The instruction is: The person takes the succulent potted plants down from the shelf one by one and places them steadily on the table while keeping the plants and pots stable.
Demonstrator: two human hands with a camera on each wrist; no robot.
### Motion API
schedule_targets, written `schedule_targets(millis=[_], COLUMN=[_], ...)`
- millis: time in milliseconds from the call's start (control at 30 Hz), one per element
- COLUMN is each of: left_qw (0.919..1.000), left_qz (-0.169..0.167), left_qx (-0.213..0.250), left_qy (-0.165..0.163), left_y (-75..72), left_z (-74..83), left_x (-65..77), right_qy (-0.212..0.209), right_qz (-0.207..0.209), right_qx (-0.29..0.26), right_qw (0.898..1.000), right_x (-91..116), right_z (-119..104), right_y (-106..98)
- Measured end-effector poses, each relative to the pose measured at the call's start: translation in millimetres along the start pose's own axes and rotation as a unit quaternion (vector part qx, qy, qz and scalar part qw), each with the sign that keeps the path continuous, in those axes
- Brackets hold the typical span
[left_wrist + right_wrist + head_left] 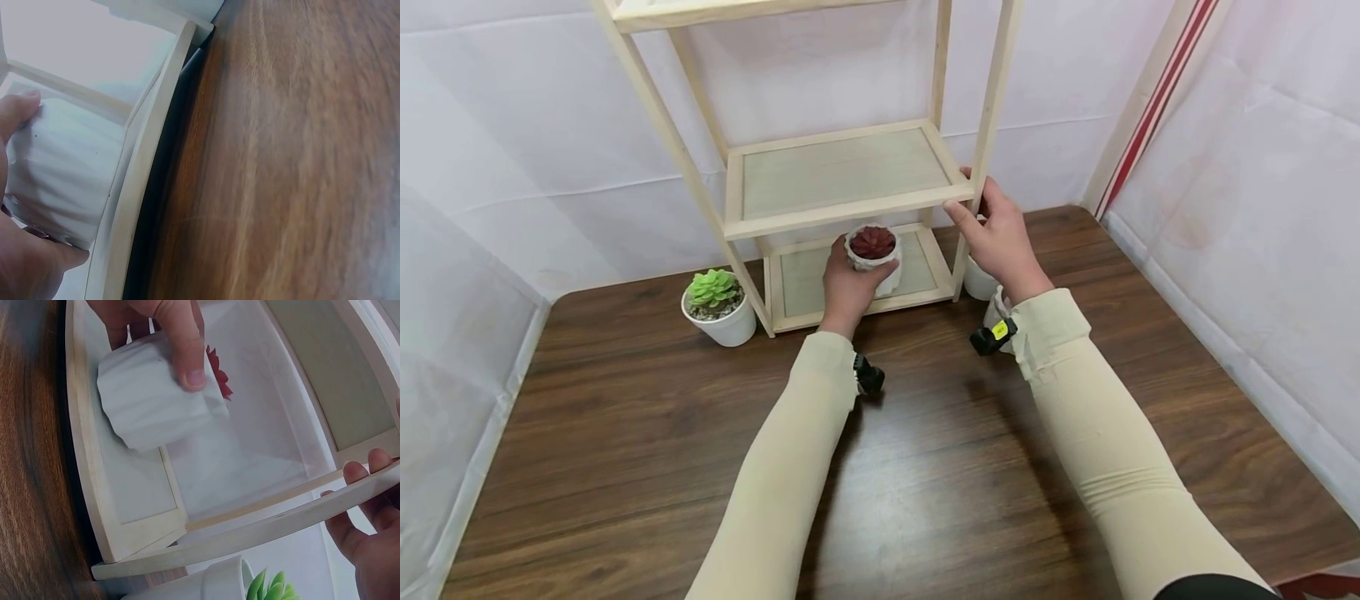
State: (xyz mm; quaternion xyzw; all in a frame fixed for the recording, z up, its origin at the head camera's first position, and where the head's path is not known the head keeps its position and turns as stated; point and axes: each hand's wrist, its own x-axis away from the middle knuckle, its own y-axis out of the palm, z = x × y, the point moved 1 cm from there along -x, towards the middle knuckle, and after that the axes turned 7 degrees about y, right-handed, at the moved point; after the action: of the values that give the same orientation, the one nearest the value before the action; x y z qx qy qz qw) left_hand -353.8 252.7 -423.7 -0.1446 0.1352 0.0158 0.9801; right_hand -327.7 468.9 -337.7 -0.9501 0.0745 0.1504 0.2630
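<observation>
In the head view my left hand point(846, 292) grips a white ribbed pot point(889, 282) holding a dark red succulent point(873, 242), thumb on the near side. The pot is at the bottom shelf point(805, 279) of a light wooden rack, its base close to the shelf panel in the left wrist view, where the pot wall point(65, 165) shows between thumb and fingers. My right hand point(1000, 237) holds the rack's front right post point(988, 108) at the height of the middle shelf point(842, 171); its fingers curl round the wood in the right wrist view.
Left of the rack stands a white pot point(730, 327) with a bright green succulent point(712, 287). Two more white pots, one behind point(979, 282) and one nearer point(997, 310), sit by the right post, partly hidden by my right arm. White sheeting point(497, 125) surrounds the brown table point(662, 467).
</observation>
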Motion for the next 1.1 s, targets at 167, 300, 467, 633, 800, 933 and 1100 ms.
schedule_targets(millis=[167,300,467,633,800,933,1100], left_qw=[0.9999,0.9999,0.9999,0.9999,1.0000,1.0000,0.9999], left_qz=[-0.003,-0.004,-0.002,-0.002,-0.001,-0.002,-0.003], left_qx=[0.009,0.012,0.009,0.012,0.007,0.004,0.004], left_qy=[-0.007,-0.008,-0.011,-0.006,-0.002,-0.003,-0.013], left_y=[-3.8,-7.3,-12.0,-15.5,-18.6,-21.0,-25.6], left_z=[0.1,1.2,3.8,5.5,6.3,7.5,7.8], left_x=[2.8,5.1,8.6,11.2,13.8,17.1,22.5], right_qy=[0.006,0.008,0.006,0.007,0.013,0.015,0.014], right_qz=[-0.001,-0.002,-0.001,0.002,0.003,0.003,0.002], right_qx=[-0.001,-0.004,-0.002,0.002,0.000,-0.002,0.001], right_qw=[1.000,1.000,1.000,1.000,1.000,1.000,1.000], right_x=[-2,-4,-5,-5,-6,-6,-6], right_z=[1,3,3,3,1,1,2], right_y=[0,0,0,-1,-2,-2,-2])
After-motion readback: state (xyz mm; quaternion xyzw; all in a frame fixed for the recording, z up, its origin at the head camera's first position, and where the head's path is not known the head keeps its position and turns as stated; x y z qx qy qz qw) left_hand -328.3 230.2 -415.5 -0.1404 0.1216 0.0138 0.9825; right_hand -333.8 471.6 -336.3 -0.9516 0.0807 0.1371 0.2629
